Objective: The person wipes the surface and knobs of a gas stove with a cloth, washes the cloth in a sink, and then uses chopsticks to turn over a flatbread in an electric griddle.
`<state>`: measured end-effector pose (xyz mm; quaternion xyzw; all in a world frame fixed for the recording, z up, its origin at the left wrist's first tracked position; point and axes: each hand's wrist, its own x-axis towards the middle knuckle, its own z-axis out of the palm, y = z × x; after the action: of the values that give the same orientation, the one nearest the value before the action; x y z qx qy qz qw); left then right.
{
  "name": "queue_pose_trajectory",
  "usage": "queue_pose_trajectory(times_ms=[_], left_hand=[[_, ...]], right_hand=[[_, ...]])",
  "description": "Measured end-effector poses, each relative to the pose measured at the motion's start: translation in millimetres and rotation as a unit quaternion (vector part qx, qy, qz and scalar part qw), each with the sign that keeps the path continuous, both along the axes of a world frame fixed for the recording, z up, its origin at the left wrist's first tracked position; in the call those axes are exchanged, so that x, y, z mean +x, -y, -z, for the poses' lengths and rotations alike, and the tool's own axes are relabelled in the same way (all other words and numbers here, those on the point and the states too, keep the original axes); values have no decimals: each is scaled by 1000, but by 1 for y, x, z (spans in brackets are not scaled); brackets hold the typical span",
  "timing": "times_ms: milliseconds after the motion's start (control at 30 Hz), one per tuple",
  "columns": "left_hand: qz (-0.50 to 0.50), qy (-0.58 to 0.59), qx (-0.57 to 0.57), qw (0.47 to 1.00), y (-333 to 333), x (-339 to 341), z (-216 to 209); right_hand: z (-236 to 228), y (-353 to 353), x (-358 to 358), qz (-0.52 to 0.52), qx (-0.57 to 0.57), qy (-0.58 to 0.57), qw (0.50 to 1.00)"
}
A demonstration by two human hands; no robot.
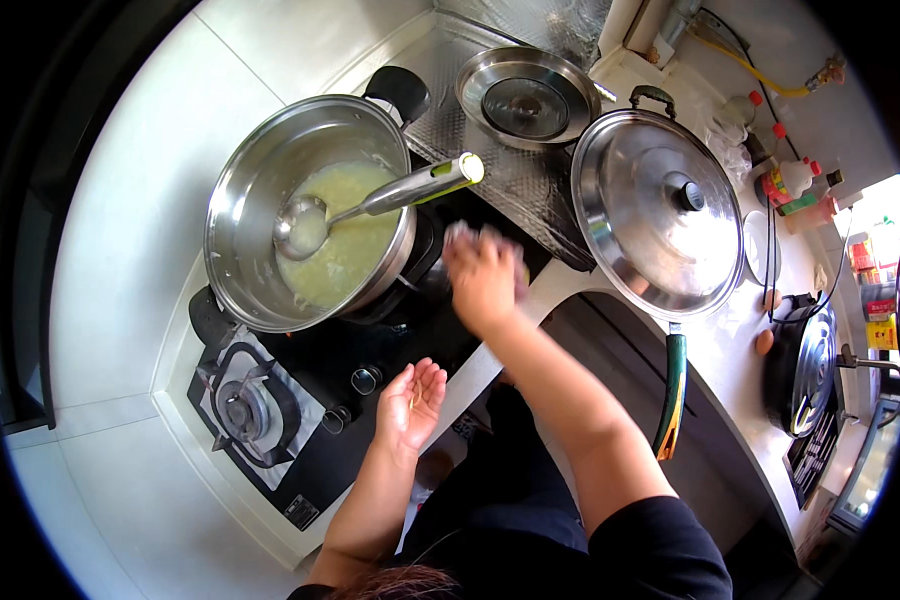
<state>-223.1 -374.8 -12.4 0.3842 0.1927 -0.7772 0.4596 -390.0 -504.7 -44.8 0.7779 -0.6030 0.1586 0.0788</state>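
One left hand [411, 405] and one right hand [483, 288], two in all. One big pot [235, 240] with two black handles [400, 92], and one ladle [410, 192] in it. One uncovered burner [243, 410] shows, with two knobs [366, 379]. One large lid [635, 215], one green handle [674, 375], one shallow steel dish [473, 95], one black pan [808, 375], two eggs [764, 343], at least three bottles [796, 178].

Left hand [410, 410] palm up; right hand [485, 285] blurred, apparently clutching cloth [459, 236].
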Motion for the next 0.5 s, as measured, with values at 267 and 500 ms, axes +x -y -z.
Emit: queue_pose_trajectory(times_ms=[267, 500], left_hand=[[11, -6, 3, 1000, -15, 6, -2], [10, -1, -7, 1000, -20, 1, -5]], right_hand=[[-11, -16, 13, 62, 41, 59, 995], [-10, -23, 22, 80, 41, 19, 996]])
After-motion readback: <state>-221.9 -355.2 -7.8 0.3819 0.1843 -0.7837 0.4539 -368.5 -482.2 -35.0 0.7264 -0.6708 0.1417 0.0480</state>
